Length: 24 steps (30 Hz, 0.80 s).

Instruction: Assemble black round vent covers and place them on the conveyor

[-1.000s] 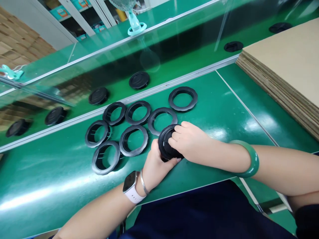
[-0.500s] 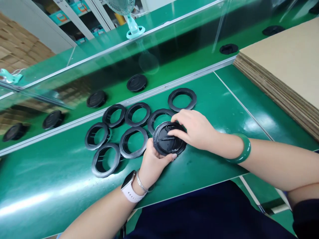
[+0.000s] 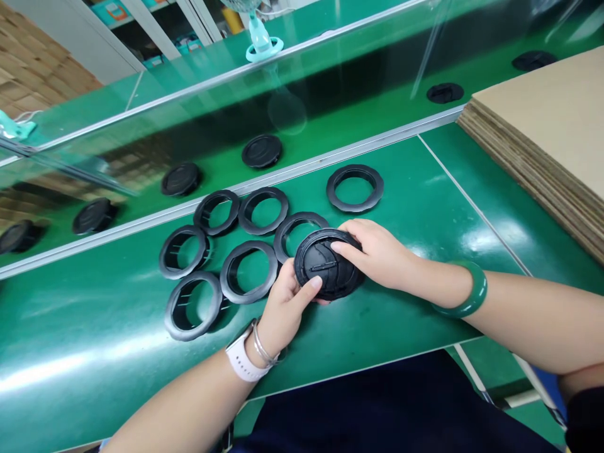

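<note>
Both hands grip a round black plastic cap [image 3: 325, 267] with a raised bar across its face, tilted toward me above the green table. My left hand [image 3: 289, 301] holds its lower left side, thumb on the face. My right hand [image 3: 375, 251] is closed on the upper right rim, its thumb also on the face and its other fingers mostly hidden behind. Just behind the cap lies a black ring [image 3: 283, 236], partly covered by it. Several more black rings, among them one nearby ring [image 3: 226, 286], lie to the left. A separate ring [image 3: 355, 206] lies beyond my right hand.
Along the back, behind a metal rail [image 3: 311, 156], runs a green strip carrying several black round caps, one cap [image 3: 262, 151] near the middle. A cardboard stack [image 3: 542, 107] stands at the right. A small mint-green fan [image 3: 262, 44] is on the shelf beyond the clear panel.
My right hand has shifted from over the cap's face to its right rim. My left thumb has moved from the lower edge onto the face. The camera view has shifted slightly.
</note>
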Each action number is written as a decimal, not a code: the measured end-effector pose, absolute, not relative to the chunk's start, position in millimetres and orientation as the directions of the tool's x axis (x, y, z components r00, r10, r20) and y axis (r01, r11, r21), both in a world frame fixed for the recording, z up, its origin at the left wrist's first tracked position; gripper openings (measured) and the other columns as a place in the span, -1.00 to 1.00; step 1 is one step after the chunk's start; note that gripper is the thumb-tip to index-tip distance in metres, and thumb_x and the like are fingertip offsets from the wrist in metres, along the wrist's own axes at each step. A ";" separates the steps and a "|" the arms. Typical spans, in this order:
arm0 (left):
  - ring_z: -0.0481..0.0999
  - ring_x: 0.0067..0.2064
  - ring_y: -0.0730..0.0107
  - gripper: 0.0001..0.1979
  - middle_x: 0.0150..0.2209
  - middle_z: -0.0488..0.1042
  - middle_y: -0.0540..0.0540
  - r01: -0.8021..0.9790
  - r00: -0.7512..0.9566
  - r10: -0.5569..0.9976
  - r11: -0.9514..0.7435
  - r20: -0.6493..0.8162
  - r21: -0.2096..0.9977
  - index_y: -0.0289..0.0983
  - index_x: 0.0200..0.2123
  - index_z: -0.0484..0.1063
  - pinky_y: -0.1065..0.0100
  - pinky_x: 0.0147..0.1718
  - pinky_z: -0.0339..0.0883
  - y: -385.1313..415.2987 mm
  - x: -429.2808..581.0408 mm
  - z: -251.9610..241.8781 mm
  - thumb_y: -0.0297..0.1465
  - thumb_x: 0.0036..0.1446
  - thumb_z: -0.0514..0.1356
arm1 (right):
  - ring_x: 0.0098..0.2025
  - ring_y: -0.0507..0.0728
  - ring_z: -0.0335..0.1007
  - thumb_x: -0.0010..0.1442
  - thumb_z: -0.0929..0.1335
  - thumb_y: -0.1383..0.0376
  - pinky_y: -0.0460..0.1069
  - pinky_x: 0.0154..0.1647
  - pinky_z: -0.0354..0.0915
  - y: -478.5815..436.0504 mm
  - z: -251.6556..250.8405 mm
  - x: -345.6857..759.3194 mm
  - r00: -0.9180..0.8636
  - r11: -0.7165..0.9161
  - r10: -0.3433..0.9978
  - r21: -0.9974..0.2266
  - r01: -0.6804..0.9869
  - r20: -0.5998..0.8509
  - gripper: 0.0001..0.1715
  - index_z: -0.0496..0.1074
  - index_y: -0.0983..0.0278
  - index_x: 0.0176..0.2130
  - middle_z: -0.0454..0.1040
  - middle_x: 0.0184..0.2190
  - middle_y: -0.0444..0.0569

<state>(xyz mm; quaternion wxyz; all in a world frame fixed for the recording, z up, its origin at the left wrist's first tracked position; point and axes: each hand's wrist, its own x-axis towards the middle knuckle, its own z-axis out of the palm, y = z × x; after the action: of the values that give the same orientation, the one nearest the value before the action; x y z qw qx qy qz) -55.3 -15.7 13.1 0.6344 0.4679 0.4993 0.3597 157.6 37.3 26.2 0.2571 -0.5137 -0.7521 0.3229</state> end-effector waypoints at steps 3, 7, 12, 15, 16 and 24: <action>0.50 -0.02 0.20 -0.64 -0.06 0.49 -0.10 0.056 0.263 0.936 0.226 -0.233 0.972 -0.22 0.04 0.34 0.23 -0.10 0.46 -14.9 -56.0 13.9 -0.21 0.24 0.23 | -0.16 0.17 0.33 0.38 0.27 0.14 0.07 -0.10 0.22 36.1 23.6 156.3 -0.367 0.269 0.929 -0.774 0.573 0.052 -0.74 0.37 0.26 -0.27 0.44 -0.26 -0.04; 0.44 -0.12 0.31 -0.70 -0.18 0.45 -0.03 0.239 0.252 0.938 0.176 -0.236 0.955 -0.23 -0.07 0.36 0.32 -0.12 0.36 -14.6 -56.2 17.9 -0.22 0.21 0.25 | -0.15 0.15 0.33 0.34 0.31 0.22 0.05 -0.10 0.22 32.6 22.1 152.0 -0.410 0.261 0.911 -0.838 0.480 0.049 -0.84 0.37 0.26 -0.26 0.44 -0.24 -0.05; 0.38 -0.22 0.32 -0.78 -0.25 0.38 0.00 0.439 0.250 0.944 0.088 -0.216 0.894 -0.21 -0.14 0.30 0.32 -0.22 0.30 -15.4 -55.1 22.0 -0.24 0.24 0.20 | -0.18 0.12 0.35 0.27 0.38 0.26 0.01 -0.17 0.22 28.7 20.5 147.2 -0.407 0.189 0.913 -0.900 0.392 0.014 -0.90 0.41 0.25 -0.27 0.45 -0.25 -0.10; 0.37 -0.22 0.32 -0.78 -0.25 0.36 0.00 0.461 0.265 0.941 0.069 -0.211 0.885 -0.20 -0.13 0.28 0.32 -0.23 0.29 -16.4 -54.9 21.9 -0.24 0.24 0.19 | -0.22 0.10 0.34 0.22 0.41 0.29 -0.01 -0.21 0.21 28.9 20.5 146.2 -0.393 0.154 0.919 -0.914 0.375 -0.006 -0.90 0.41 0.25 -0.31 0.45 -0.29 -0.14; 0.37 -0.22 0.32 -0.78 -0.25 0.36 0.00 0.466 0.269 0.941 0.061 -0.207 0.883 -0.20 -0.13 0.28 0.31 -0.23 0.29 -16.7 -55.0 21.6 -0.24 0.24 0.19 | -0.24 0.09 0.34 0.20 0.42 0.30 -0.02 -0.23 0.20 29.1 20.9 146.1 -0.386 0.144 0.922 -0.916 0.375 -0.013 -0.89 0.40 0.25 -0.33 0.44 -0.30 -0.15; 0.39 -0.19 0.30 -0.76 -0.20 0.38 -0.02 0.440 0.309 0.933 0.033 -0.185 0.897 -0.21 -0.09 0.28 0.28 -0.18 0.30 -17.4 -55.0 21.1 -0.24 0.26 0.19 | -0.30 0.08 0.27 0.15 0.45 0.33 -0.04 -0.31 0.13 28.5 26.6 145.1 -0.369 0.114 0.927 -0.891 0.439 -0.064 -0.79 0.32 0.26 -0.40 0.39 -0.37 -0.16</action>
<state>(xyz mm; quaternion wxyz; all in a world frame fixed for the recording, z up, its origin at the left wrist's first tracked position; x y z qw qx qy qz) -55.0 -17.4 21.1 0.4849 0.6475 0.5303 0.2539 145.1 28.5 26.6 0.2718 -0.4913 -0.6949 0.4492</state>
